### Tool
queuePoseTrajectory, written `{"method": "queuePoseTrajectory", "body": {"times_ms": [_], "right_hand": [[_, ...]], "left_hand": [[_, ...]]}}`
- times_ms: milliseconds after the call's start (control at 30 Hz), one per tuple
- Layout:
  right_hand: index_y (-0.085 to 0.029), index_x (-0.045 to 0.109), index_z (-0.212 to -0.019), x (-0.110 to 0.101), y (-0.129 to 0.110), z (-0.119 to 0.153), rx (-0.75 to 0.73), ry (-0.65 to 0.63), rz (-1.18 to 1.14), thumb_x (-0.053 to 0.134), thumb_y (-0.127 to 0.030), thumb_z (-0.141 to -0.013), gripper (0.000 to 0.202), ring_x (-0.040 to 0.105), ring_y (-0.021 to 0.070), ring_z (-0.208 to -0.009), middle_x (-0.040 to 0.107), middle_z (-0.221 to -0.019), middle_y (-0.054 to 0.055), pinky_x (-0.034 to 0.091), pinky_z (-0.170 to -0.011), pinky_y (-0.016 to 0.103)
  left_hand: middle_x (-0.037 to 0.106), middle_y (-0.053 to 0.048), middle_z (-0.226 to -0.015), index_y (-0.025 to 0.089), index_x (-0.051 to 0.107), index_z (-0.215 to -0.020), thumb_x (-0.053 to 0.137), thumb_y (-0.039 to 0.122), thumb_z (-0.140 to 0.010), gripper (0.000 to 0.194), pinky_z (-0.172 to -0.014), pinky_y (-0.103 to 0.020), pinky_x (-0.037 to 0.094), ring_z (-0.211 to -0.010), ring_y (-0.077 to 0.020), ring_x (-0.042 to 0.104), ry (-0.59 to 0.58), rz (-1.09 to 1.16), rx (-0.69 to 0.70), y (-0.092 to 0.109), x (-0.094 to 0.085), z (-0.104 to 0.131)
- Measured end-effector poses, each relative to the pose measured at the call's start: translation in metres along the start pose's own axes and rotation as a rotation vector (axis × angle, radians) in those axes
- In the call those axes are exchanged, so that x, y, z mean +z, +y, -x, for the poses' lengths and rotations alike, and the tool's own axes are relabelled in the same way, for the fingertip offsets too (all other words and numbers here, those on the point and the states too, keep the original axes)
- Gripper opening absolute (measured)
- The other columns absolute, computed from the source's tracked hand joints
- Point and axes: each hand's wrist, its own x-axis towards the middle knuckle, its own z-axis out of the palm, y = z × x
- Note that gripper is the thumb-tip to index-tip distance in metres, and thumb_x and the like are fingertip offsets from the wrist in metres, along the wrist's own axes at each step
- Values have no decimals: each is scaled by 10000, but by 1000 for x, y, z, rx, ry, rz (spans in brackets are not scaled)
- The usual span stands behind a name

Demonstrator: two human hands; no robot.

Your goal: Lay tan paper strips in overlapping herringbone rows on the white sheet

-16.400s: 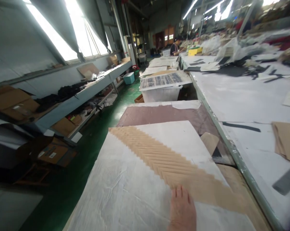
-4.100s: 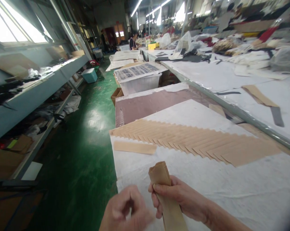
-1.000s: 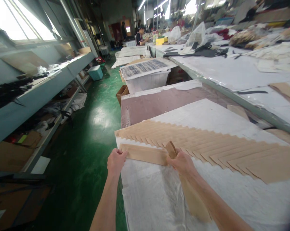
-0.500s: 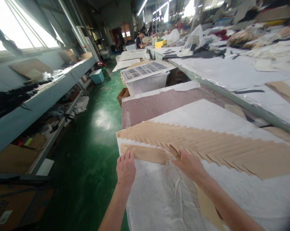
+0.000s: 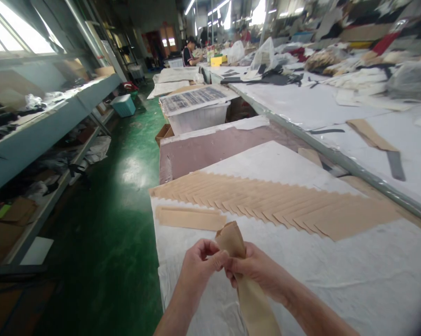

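Observation:
A bundle of long tan strips, paper or fabric, (image 5: 257, 308) is held in front of me, its upper end curled and its lower end running out of the picture. My right hand (image 5: 255, 267) is wrapped round its middle, thumb on top. At the bundle's left edge, my left hand (image 5: 201, 261) is closed in a pinch, its thumb tip close to the right thumb; what lies between its fingertips is partly hidden. Beyond the hands, a few flat tan strips (image 5: 189, 218) lie on the white-covered table (image 5: 336, 266). A long fanned row of overlapping tan pieces (image 5: 266, 198) stretches behind them.
A green floor aisle (image 5: 122, 210) runs along the table's left side, with a shelf bench (image 5: 56, 126) across it. Farther ahead stands a white bin (image 5: 199, 119) with a board on top. On the right, another table (image 5: 294, 105) carries cloth and plastic bags. A person (image 5: 189, 52) sits far back.
My left hand has left the flat strips and come to the bundle. The right hand has drawn back with the bundle, now raised and turned upright. The view has shifted right.

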Motion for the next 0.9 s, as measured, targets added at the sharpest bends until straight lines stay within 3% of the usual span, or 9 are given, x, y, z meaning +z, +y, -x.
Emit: {"method": "queuePoseTrajectory", "body": {"times_ms": [167, 300, 433, 567, 633, 733, 900], "right_hand": [[-129, 662, -805, 5, 2, -2, 3, -30, -17, 678, -276, -714, 174, 515, 74, -538, 636, -757, 18, 428, -517, 196], [-128, 667, -825, 8, 3, -7, -24, -54, 1, 666, -264, -723, 170, 528, 86, -572, 632, -776, 21, 442, -534, 206], [-120, 668, -816, 8, 7, -14, -14, -36, -9, 656, -304, -744, 197, 530, 88, -560, 635, -747, 28, 445, -559, 213], [-124, 673, -781, 6, 9, -18, 77, 7, 47, 667, -372, -734, 253, 505, 89, -509, 593, -627, 6, 409, -506, 199], [-125, 663, -748, 6, 10, -19, 117, 29, 92, 680, -386, -719, 263, 488, 88, -484, 570, -578, -4, 387, -483, 194], [-128, 642, -736, 8, 12, -20, 122, -3, 137, 676, -368, -719, 243, 482, 87, -487, 580, -592, 0, 372, -485, 193], [-148, 612, -787, 2, 25, -14, 175, 6, 239, 694, -270, -653, 199, 464, 82, -497, 576, -618, -19, 340, -467, 185]], "left_hand": [[612, 7, -651, 154, 582, -756, 750, 401, -652, 316, -512, -226, 428, -506, -103, 538, 91, -87, 20, -1, -7, -5], [574, 20, -568, 158, 561, -719, 707, 403, -699, 286, -464, -229, 403, -458, -106, 503, 43, -99, 17, 0, -11, -5], [548, 28, -570, 165, 600, -769, 612, 399, -784, 236, -530, -235, 416, -530, -121, 513, 16, -146, 56, 4, -19, -3], [550, 19, -596, 165, 614, -673, 591, 411, -794, 275, -609, -218, 414, -611, -116, 498, 116, -228, 22, 9, -32, -1], [606, 2, -703, 176, 653, -785, 580, 433, -799, 268, -633, -218, 434, -670, -124, 523, 137, -139, -12, 10, -38, 0], [625, -11, -787, 184, 644, -911, 624, 453, -764, 307, -551, -202, 421, -646, -112, 521, 126, -33, -18, 9, -45, -2], [468, 54, -548, 152, 583, -699, 669, 453, -734, 315, -418, -173, 267, -446, -44, 352, 232, -153, 26, -1, -68, -11]]}}
